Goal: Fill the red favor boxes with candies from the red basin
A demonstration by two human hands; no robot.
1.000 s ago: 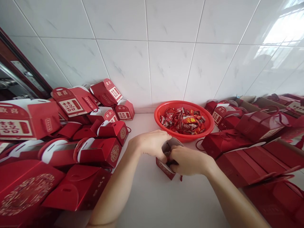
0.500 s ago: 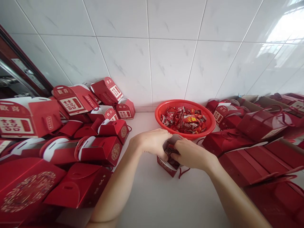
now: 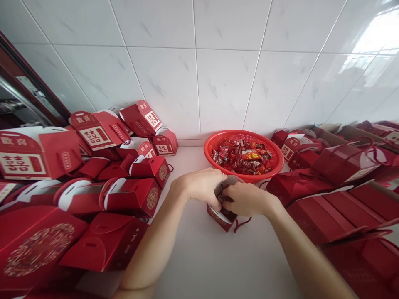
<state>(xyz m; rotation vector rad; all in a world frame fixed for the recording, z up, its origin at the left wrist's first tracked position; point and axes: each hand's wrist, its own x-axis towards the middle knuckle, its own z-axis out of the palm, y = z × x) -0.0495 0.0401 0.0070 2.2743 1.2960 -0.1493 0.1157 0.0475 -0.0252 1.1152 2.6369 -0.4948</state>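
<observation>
A small red box [image 3: 220,219] with its top open and a red cord at its side stands on the white table, in front of the basket. My left hand [image 3: 202,187] grips the box's left side, thumb over the rim. Fingers of my right hand [image 3: 245,198] reach down inside the box; the fingertips are partly hidden, and what they hold, if anything, cannot be made out. Dark wrapped pieces show between the hands. Just behind is a red plastic basket [image 3: 212,139] holding many wrapped sweets [image 3: 241,158].
Red boxes [image 3: 132,195] with open flaps crowd the left side, some stacked. More red boxes [image 3: 321,216] fill the right side. A white tiled wall [image 3: 227,91] rises behind the basket. A dark red frame with a metal handle stands at the far left.
My right hand has shifted slightly left within the box. My left hand keeps its hold, and the box has barely moved.
</observation>
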